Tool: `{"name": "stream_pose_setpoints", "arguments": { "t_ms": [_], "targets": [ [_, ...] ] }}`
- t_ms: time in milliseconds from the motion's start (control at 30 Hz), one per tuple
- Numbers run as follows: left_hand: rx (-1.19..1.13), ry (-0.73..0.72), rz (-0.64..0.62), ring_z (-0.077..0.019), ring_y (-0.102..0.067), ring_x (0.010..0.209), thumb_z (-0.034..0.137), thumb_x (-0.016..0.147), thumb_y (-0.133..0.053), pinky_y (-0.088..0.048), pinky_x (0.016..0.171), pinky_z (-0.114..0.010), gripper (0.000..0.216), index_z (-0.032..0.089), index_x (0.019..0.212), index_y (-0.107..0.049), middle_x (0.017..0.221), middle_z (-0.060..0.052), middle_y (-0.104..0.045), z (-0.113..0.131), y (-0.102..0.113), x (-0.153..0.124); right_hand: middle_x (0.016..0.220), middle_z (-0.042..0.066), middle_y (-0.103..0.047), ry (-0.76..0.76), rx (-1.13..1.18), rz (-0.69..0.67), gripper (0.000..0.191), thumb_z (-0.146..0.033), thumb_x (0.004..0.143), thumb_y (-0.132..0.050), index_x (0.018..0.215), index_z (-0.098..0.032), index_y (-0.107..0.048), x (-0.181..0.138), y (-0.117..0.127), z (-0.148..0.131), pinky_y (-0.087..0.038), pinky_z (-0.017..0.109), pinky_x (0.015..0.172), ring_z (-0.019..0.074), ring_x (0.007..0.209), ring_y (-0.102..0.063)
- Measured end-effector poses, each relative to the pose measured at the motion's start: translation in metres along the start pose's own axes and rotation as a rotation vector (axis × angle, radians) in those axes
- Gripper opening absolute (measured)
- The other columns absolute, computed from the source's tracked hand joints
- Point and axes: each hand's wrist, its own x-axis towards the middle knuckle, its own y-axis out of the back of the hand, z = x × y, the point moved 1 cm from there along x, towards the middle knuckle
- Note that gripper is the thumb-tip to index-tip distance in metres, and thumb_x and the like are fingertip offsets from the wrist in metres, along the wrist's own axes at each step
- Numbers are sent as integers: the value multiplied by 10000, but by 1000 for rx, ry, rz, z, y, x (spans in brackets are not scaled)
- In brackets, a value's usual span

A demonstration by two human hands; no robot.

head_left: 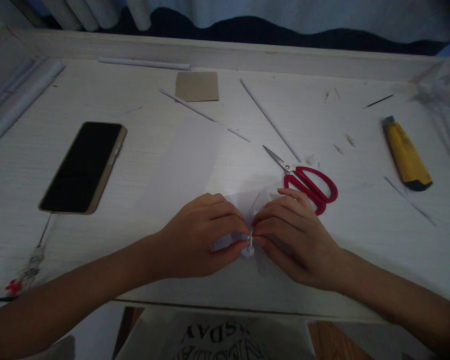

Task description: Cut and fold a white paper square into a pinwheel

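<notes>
My left hand (202, 235) and my right hand (292, 235) meet near the front edge of the white table (322, 125). Both are closed in a pinch on a small piece of white paper (247, 205) that is folded or rolled between the fingertips. A thin stick-like bit shows where the fingertips touch. The paper's far part sticks out beyond my fingers; the rest is hidden under my hands. Red-handled scissors (307, 182) lie just beyond my right hand.
A white paper sheet (189, 160) lies beyond my left hand. A dark phone (84, 165) with a charm lies at the left, a yellow utility knife (407, 155) at the right. A cardboard square (197, 86) and thin rolled paper sticks (270, 120) lie further back.
</notes>
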Motion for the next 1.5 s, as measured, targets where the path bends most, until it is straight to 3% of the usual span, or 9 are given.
{"name": "stream_pose_setpoints", "arguments": {
  "t_ms": [300, 600, 700, 833, 1000, 1267, 1500],
  "targets": [
    [88, -89, 10, -151, -518, 782, 200, 808, -483, -393, 720, -313, 103, 157, 826, -575, 840, -26, -618, -2, -1, -2, 820, 4, -596, -16, 0, -11, 66, -174, 761, -505, 807, -181, -553, 0, -1, -1, -241, 439, 931, 169, 816, -481],
    [-58, 69, -52, -134, -493, 789, 168, 806, -447, -399, 739, -264, 104, 152, 815, -549, 806, -18, -571, 2, 0, 1, 815, 7, -606, -2, -24, -11, 79, -179, 768, -496, 819, -183, -555, 0, -1, -1, -258, 445, 924, 171, 819, -495],
    [-81, 105, -75, -135, -495, 794, 158, 800, -446, -400, 740, -257, 103, 147, 809, -548, 801, -17, -572, 4, 2, 2, 833, 26, -620, 7, -81, 94, 82, -202, 768, -507, 834, -180, -551, -2, 2, -3, -297, 454, 883, 185, 813, -512],
    [-90, 114, -54, -139, -501, 788, 153, 786, -465, -401, 721, -254, 87, 142, 807, -549, 789, -17, -573, 3, 1, 2, 784, 58, -640, 72, -147, 256, 203, -356, 753, -546, 831, -168, -553, -6, 8, -9, -383, 400, 685, 198, 722, -533],
    [-111, 128, -37, -135, -491, 780, 159, 790, -465, -395, 719, -259, 72, 145, 785, -535, 780, -11, -566, 3, -2, 0, 709, 24, -660, 195, -177, 161, 250, -374, 732, -585, 864, -162, -568, -6, 6, -17, -385, 346, 588, 171, 651, -540],
    [-170, 192, -55, -115, -493, 783, 120, 762, -485, -386, 723, -231, 62, 158, 760, -533, 772, 6, -563, 4, 1, 1, 697, 9, -653, 153, -116, 167, 49, -209, 746, -576, 762, -163, -568, -5, 1, -17, -393, 313, 579, 152, 647, -542],
    [-228, 286, -43, -101, -491, 672, 141, 751, -491, -390, 633, -220, 62, 170, 715, -532, 689, 22, -524, 4, 2, 1, 752, 22, -654, 124, -29, 139, 94, -199, 740, -578, 818, -148, -566, -5, -1, -17, -405, 310, 607, 152, 682, -555]
  ]
}}
